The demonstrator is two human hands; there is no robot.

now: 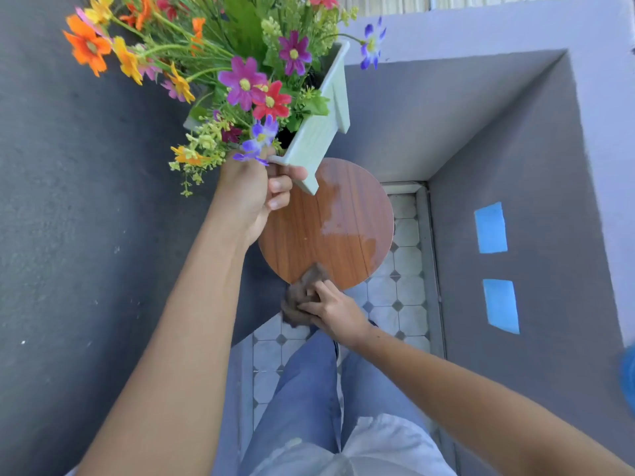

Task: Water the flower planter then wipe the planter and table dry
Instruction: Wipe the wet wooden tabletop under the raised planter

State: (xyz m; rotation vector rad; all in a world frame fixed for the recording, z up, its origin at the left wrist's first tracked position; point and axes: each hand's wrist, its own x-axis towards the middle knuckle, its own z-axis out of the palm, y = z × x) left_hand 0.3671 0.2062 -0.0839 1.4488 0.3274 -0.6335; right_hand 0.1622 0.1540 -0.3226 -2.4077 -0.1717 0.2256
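My left hand grips the near end of a pale green planter and holds it lifted and tilted above the round wooden table. Colourful flowers fill the planter and hide most of its rim. A wet patch spreads over the table's right half. My right hand is shut on a crumpled brown cloth, which lies at the table's near edge, partly over it.
Grey walls close in on the left and right, with a lilac ledge at the far right. Two blue tape patches mark the right wall. Tiled floor lies below the table. A blue object peeks in at the right edge.
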